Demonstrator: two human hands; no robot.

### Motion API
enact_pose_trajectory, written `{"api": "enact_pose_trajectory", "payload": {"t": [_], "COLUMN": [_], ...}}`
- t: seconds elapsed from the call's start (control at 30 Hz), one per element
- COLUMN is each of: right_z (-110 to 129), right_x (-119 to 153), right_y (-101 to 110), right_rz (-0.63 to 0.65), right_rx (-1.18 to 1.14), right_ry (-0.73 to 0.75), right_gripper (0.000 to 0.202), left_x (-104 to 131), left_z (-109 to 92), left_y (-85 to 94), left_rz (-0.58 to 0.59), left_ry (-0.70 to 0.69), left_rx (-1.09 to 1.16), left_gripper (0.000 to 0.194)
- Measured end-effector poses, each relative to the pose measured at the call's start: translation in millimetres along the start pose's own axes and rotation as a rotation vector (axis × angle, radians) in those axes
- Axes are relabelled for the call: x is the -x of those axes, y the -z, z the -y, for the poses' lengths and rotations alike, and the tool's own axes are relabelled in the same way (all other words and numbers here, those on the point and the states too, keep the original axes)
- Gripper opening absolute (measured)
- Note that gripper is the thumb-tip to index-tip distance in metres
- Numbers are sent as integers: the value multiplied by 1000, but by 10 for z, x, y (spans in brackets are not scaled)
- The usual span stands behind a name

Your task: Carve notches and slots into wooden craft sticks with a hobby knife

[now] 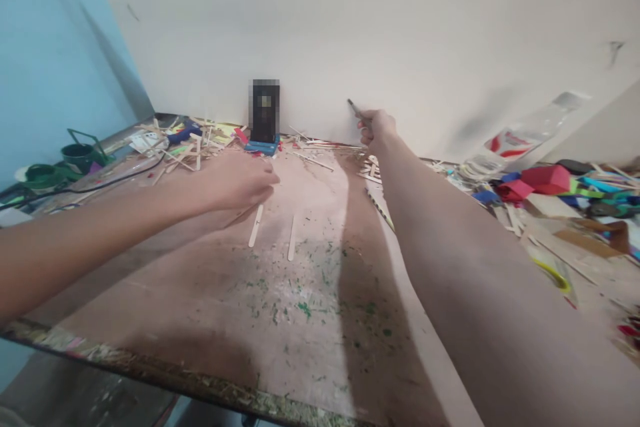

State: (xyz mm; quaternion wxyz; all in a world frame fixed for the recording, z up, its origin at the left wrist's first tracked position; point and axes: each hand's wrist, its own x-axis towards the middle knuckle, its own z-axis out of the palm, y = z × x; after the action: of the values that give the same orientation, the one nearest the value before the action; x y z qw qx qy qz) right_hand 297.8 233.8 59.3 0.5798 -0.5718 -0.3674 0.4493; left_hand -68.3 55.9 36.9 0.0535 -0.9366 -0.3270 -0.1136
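My right hand [376,127] is raised in front of the wall, its fingers closed around a slim grey pen-like tool [353,109] with a dark tip pointing up and left. My left hand [245,180] hangs low over the table, slightly blurred, with its fingers curled together; whatever they may hold is hidden. Just below it lies a wooden craft stick [256,227], whose upper end runs up to the hand; I cannot tell whether they touch. A second craft stick [291,238] lies alone to the right. Beside my right forearm is a dark striped strip [380,209].
A black phone-like block [265,113] stands on a blue base [263,146] against the wall. Loose sticks [197,147] pile at back left, near green cups [83,155]. A plastic bottle [520,140] and coloured scraps [545,180] crowd the right. Green shavings [304,309] dot the tabletop.
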Motion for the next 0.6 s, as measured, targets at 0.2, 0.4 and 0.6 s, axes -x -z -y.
{"api": "enact_pose_trajectory", "payload": {"t": [0.2,0.4,0.6], "right_z": [-100,-49,284], "right_x": [67,219,516], "right_y": [-33,-32,-13], "right_rz": [29,58,119], "right_rx": [19,66,162], "right_ry": [3,20,86], "right_gripper": [47,45,42], "left_x": [46,186,424], "left_z": [-481,-596,-745], "left_y": [-146,-207,-94], "left_rz": [88,60,42], "left_ry": [-208,-243,-242], "left_rx": [93,191,242], "left_gripper": [23,17,13]}}
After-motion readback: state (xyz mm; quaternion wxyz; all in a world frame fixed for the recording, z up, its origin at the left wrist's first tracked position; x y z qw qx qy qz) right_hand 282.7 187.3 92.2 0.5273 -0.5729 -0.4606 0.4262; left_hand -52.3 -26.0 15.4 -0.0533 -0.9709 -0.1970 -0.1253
